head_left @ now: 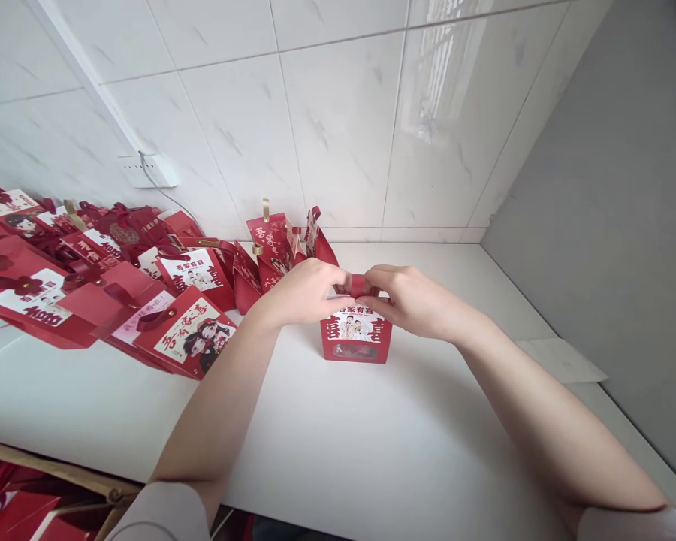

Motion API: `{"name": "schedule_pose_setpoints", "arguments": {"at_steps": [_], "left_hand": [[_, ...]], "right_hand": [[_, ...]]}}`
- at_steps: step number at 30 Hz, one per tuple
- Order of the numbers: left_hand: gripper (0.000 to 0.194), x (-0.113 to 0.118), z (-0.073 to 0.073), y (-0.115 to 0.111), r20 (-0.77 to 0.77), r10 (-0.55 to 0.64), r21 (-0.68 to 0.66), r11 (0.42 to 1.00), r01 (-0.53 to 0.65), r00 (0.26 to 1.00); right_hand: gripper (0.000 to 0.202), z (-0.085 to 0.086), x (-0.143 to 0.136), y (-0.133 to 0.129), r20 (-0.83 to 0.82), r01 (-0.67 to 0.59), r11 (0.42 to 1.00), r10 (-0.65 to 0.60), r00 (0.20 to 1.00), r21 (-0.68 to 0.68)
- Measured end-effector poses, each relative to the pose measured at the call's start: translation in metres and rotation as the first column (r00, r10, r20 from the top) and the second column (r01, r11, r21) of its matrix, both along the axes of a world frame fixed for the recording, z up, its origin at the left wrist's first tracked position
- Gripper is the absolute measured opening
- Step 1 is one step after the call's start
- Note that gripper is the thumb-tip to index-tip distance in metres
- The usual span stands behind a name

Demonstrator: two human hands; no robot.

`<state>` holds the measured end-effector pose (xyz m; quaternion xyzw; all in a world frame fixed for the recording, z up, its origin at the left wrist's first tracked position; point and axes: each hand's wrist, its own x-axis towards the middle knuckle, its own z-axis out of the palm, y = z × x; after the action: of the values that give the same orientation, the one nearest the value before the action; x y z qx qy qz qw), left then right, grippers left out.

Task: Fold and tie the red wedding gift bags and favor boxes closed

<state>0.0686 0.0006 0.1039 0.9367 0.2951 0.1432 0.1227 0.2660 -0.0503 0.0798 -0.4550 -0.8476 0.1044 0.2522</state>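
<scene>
A red gift box (pixel 356 352) stands upright on the white table, its white front label printed with a cartoon couple and a small clear window below. A red ribbon (pixel 358 284) loops up at its top. My left hand (pixel 309 289) pinches the ribbon's left side between thumb and fingers. From the right, my right hand (pixel 408 297) pinches the other side of the same ribbon. The two hands nearly meet above the box and cover its upper corners. Exactly how the fingertips grip the ribbon is partly hidden.
Many similar red boxes (pixel 188 334) crowd the left of the table (pixel 315 436), and several more (pixel 270 240) stand behind my left hand. A wall socket (pixel 146 171) with a grey cable sits at back left. A cardboard carton (pixel 61 469) with red items is below left. A grey panel (pixel 608 225) borders the right.
</scene>
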Motion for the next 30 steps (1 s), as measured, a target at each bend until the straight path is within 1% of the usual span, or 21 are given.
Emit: {"name": "schedule_pose_setpoints", "arguments": {"at_steps": [4,11,16,18,19,21,23,25,26,28,29,30], "left_hand": [[0.016,-0.001,-0.003,0.005,0.001,-0.035,-0.011,0.999,0.035,0.999],[0.016,-0.004,-0.003,0.009,0.016,-0.061,-0.084,0.995,0.063,0.998],[0.018,-0.009,0.0,0.009,0.018,-0.093,-0.057,0.994,0.094,0.995],[0.018,-0.012,0.003,0.009,0.045,-0.085,-0.067,0.994,0.088,0.995],[0.018,-0.014,0.004,0.01,0.081,-0.068,-0.083,0.994,0.075,0.994],[0.018,-0.017,0.003,0.015,0.213,-0.013,-0.139,0.989,0.043,0.977],[0.021,-0.017,-0.008,0.025,0.392,0.057,-0.228,0.973,0.037,0.918],[0.026,-0.012,-0.03,0.038,0.551,0.138,-0.325,0.944,0.059,0.823],[0.029,-0.009,-0.044,0.045,0.607,0.196,-0.379,0.923,0.063,0.77],[0.034,0.0,-0.077,0.056,0.7,0.337,-0.441,0.897,0.01,0.63],[0.036,0.005,-0.093,0.059,0.733,0.399,-0.465,0.885,-0.022,0.551],[0.038,0.009,-0.109,0.06,0.765,0.447,-0.495,0.868,-0.02,0.464]], "right_hand": [[0.015,0.001,0.001,0.001,0.069,-0.045,0.997,0.041,0.997,0.062],[0.014,0.0,0.004,0.003,0.079,-0.123,0.991,0.118,0.99,0.053],[0.015,-0.003,0.003,0.004,0.1,-0.177,0.98,0.167,0.981,0.094],[0.016,-0.004,0.003,0.006,0.059,-0.186,0.975,0.18,0.982,0.124],[0.017,-0.006,0.003,0.009,0.001,-0.176,0.974,0.177,0.984,0.141],[0.017,-0.013,0.003,0.017,-0.187,-0.115,0.98,0.145,0.972,0.164],[0.018,-0.025,0.001,0.029,-0.418,-0.021,0.99,0.079,0.905,0.141],[0.022,-0.045,-0.004,0.043,-0.609,0.049,0.998,-0.008,0.793,0.05],[0.025,-0.057,-0.007,0.05,-0.682,0.061,0.998,-0.048,0.73,-0.005],[0.031,-0.083,-0.015,0.06,-0.795,0.062,0.991,-0.132,0.592,-0.118],[0.035,-0.096,-0.019,0.064,-0.829,0.057,0.986,-0.16,0.536,-0.153],[0.04,-0.108,-0.022,0.066,-0.848,0.054,0.982,-0.185,0.497,-0.183]]}}
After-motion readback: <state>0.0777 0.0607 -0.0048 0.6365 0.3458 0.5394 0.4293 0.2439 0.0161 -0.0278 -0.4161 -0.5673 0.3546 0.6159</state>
